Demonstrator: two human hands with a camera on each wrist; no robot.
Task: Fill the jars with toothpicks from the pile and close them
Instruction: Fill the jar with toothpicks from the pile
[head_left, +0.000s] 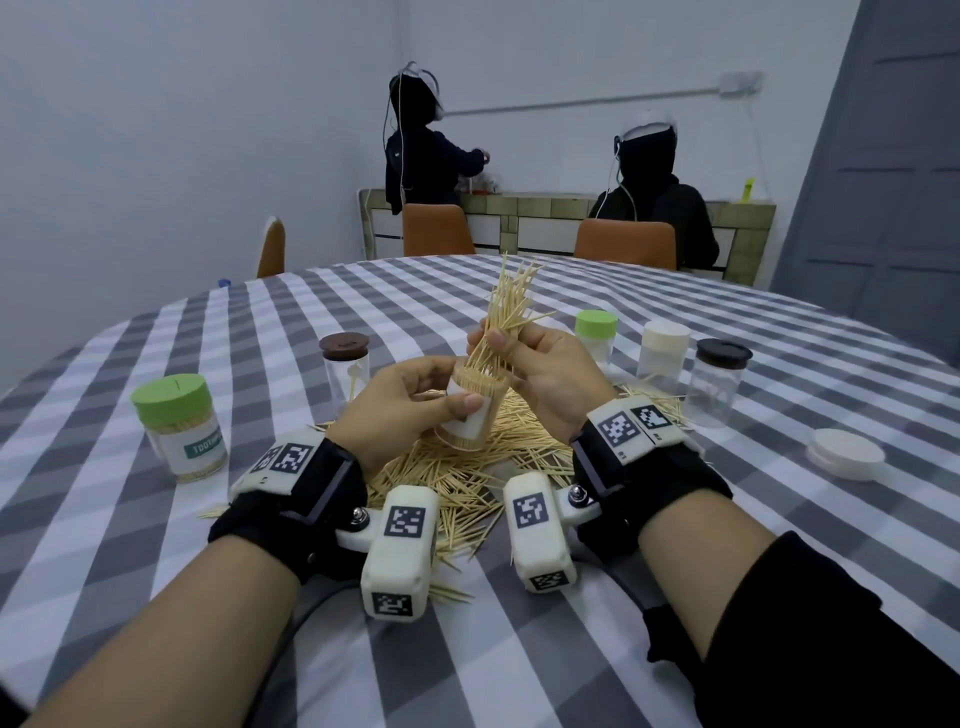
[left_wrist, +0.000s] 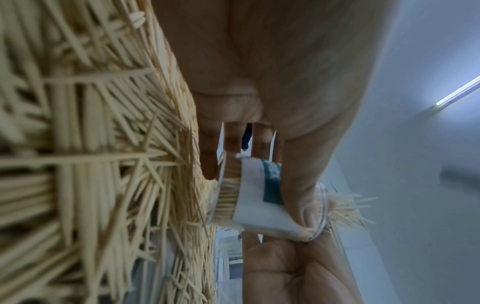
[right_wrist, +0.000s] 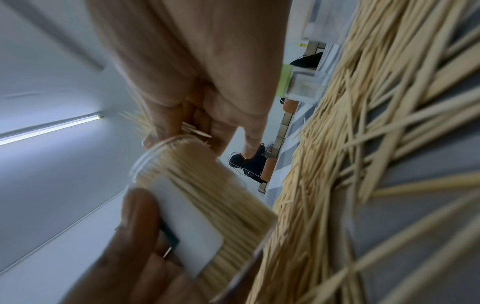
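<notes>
We see two bare forearms reaching over a round table under a grey-and-white checked cloth (head_left: 519, 649). Our left hand (head_left: 402, 402) curls its fingers and thumb round a clear plastic jar with a white label (head_left: 470, 415), holding it tilted above a loose pile of pale wooden toothpicks (head_left: 467, 467), so that any strays would likely fall back onto the heap. The jar already looks packed nearly full. Our right hand (head_left: 540, 371) pinches a fanned bundle of toothpicks (head_left: 511, 306), its lower ends pushed into the jar's open mouth while the upper ends splay out; the tilt seems meant to let the sticks slide in alongside those already standing. The right wrist view shows the jar's rim pressed close against those fingers. To the left a filled green-lidded jar (head_left: 179, 426) stands closed, and behind it a brown-lidded clear jar (head_left: 345, 364) holding only a few sticks. To the right stand a second green-lidded jar (head_left: 596, 332), a white-lidded jar (head_left: 665, 348) and a black-lidded clear jar (head_left: 719, 379), and a loose white round lid (head_left: 844, 452) lies nearer, probably waiting for the jar in hand. Two other people work in the background.
</notes>
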